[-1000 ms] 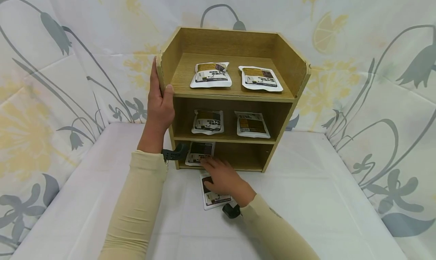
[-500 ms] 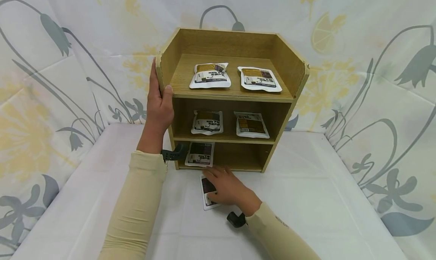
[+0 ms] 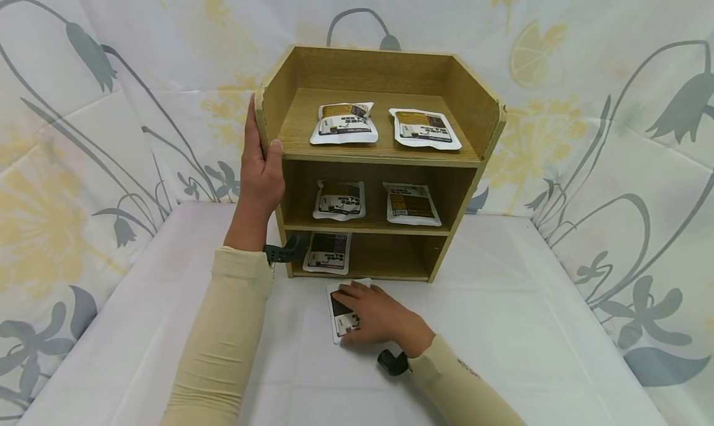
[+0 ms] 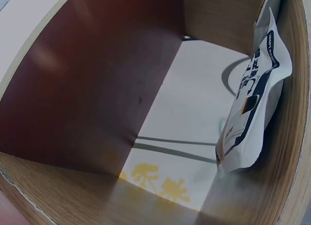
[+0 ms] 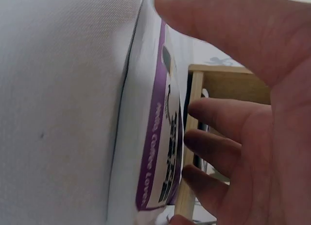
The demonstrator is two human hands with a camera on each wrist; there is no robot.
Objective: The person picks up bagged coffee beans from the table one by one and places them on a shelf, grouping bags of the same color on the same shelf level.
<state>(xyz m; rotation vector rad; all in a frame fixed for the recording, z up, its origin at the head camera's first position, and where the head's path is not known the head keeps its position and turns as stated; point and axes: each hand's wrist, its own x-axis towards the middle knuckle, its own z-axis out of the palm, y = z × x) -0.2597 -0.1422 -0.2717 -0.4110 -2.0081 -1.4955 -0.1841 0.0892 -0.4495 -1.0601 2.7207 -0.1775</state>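
Observation:
My left hand [image 3: 261,175] holds the left side panel of a small wooden shelf [image 3: 382,160], thumb at its front edge and fingers along the outside. On the white cloth before the shelf lies a flat white coffee pouch [image 3: 341,317] with a dark and purple label. Over it spreads my right hand [image 3: 379,317], fingers across its right part, hiding much of it. In the right wrist view the thumb [image 5: 189,13] is at one end of this pouch [image 5: 158,152], whose purple band reads coffee lover; the other fingers [image 5: 214,142] are apart.
Two pouches [image 3: 344,128] lie on the top shelf, two more pouches [image 3: 413,206] on the middle one. A single pouch [image 3: 328,252] leans at the left of the bottom compartment. Flower-printed cloth [image 3: 613,134] hangs behind. In the left wrist view a pouch [image 4: 252,103] stands inside a compartment.
My right hand has drawn back from the bottom-compartment pouch to the pouch on the cloth, its thumb moving to the near edge. The left hand has stayed on the shelf's side.

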